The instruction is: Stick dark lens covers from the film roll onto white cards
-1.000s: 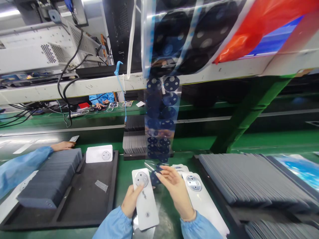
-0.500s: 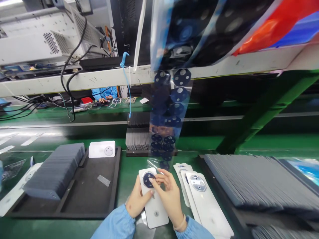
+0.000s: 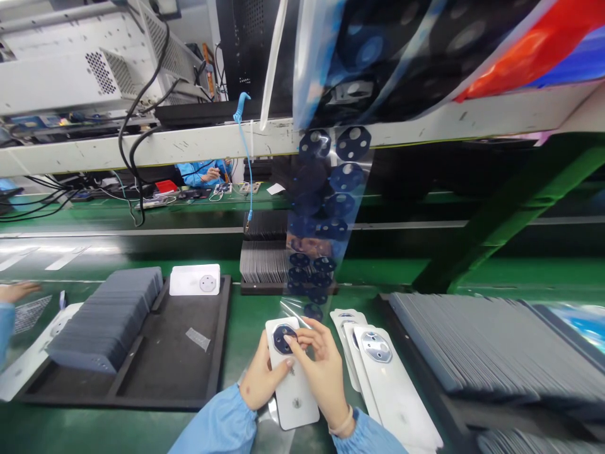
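Note:
My left hand grips a white phone back panel by its left edge, thumb lying across its face. The panel is tilted slightly and has a dark round camera sticker near its top. My right hand is closed at that sticker, thumb and fingertips on its right side; the exact contact under the fingers is hidden. Beyond my hands hangs a clear strip of dark round stickers, its lower end close to my right fingers. Several white back panels lie overlapped to the right.
A black tray at left holds a row of grey panels and one white panel. Another tray of grey panels stands at right. A shelf edge crosses above. A co-worker's hand shows at far left.
My hands and the phone panel keep nearly the same pose. A co-worker's hand and sleeve have come in at the far left. The view has shifted slightly.

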Tool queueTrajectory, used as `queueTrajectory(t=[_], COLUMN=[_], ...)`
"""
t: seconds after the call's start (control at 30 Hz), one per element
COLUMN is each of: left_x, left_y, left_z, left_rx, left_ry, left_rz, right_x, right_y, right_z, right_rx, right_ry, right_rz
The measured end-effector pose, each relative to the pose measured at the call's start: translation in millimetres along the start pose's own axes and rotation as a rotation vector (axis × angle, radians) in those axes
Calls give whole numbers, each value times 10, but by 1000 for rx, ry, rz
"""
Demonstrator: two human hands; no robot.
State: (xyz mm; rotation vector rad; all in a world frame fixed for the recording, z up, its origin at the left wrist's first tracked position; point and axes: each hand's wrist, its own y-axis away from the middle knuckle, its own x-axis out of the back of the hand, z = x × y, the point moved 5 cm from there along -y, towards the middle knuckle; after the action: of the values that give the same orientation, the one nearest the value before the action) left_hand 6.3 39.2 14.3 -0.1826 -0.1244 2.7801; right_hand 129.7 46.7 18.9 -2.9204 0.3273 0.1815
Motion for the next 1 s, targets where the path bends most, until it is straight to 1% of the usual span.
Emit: queueTrajectory(t=[0.2, 0.5, 0.67, 0.87, 1.0], left_x=[27, 57, 56, 20, 34], left_y=[-5, 5, 6, -15, -25], left_z=[-32, -63, -46, -13, -40], left_rx=[-10, -17, -10, 12, 19], left_ry=[-20, -35, -66, 28, 74], left_rz=[-8, -12, -1, -15, -9], right_x=[-9, -22, -36, -39, -37], right_y=[-4, 19, 14, 25, 72], right_z=[-29, 3, -1, -29, -81], right_rx=[10, -1, -2, 2, 62], right_ry=[11, 14, 10, -27, -52], right_rz=[-8, -8, -7, -3, 47])
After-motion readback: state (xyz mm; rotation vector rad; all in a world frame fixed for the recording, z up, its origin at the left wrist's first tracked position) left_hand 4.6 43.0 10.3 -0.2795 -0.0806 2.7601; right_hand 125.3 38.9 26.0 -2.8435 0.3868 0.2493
